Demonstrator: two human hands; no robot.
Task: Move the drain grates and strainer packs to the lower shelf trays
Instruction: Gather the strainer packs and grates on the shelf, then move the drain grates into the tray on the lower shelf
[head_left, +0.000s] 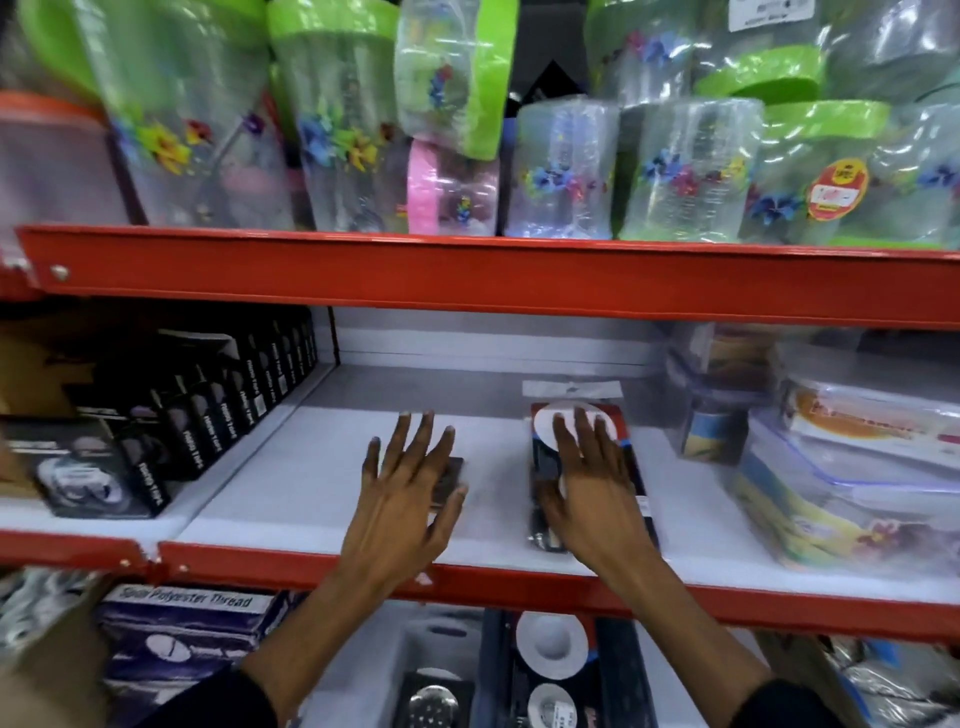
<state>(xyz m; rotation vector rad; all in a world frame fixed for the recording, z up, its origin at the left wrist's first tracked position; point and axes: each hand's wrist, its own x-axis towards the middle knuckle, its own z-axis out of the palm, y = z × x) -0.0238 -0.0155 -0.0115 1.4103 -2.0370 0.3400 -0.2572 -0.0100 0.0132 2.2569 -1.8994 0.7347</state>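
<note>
On the white middle shelf (291, 467), my left hand (405, 488) lies spread over a small dark square drain grate (451, 480), fingers apart, not gripping it. My right hand (592, 483) rests with spread fingers on a flat strainer pack (576, 415), dark with a red edge and a white round disc showing. Below the shelf edge, a white tray (374, 660) holds a square metal grate (434, 701), and a dark tray (493, 665) holds strainer packs (553, 649) with white discs.
Black boxed goods (208, 405) fill the shelf's left side; clear lidded containers (841, 467) stack on the right. Wrapped plastic jars (561, 171) with green lids crowd the upper shelf. A red shelf lip (519, 587) runs across my forearms. Thread boxes (187, 623) sit lower left.
</note>
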